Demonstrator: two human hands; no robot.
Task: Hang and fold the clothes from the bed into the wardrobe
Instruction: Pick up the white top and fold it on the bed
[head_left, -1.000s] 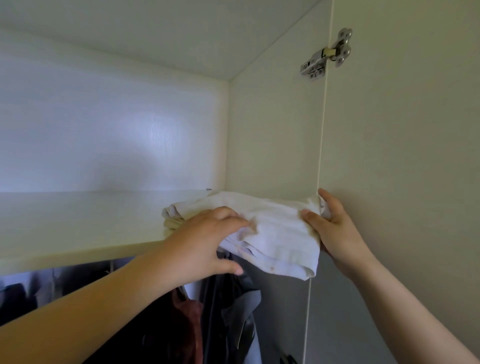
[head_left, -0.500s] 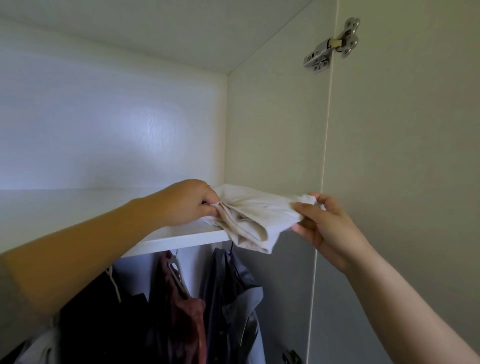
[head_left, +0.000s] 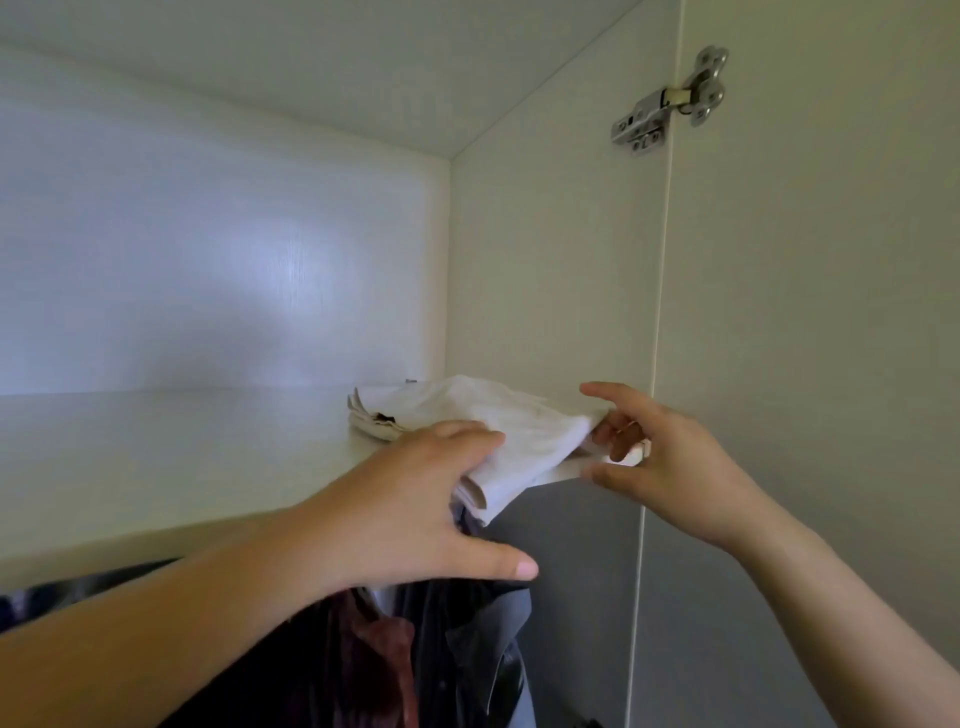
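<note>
Cloth (head_left: 519, 421) on shelf (head_left: 182, 467), left hand (head_left: 410, 509) flat on it (thumb splayed), right hand (head_left: 670, 462) spread at corner.

Nothing legible is showing anywhere: no words, brands, numbers or signs. A small dark mark (head_left: 383, 417) is showing on the near edge of the folded white cloth garment (head_left: 467, 410), just beyond the left hand (head_left: 410, 514), but it is too blurred to read (print or tag, cannot tell). The silver metal door hinge (head_left: 670, 104), well above the right hand (head_left: 670, 467), is showing no readable stamp.
</note>
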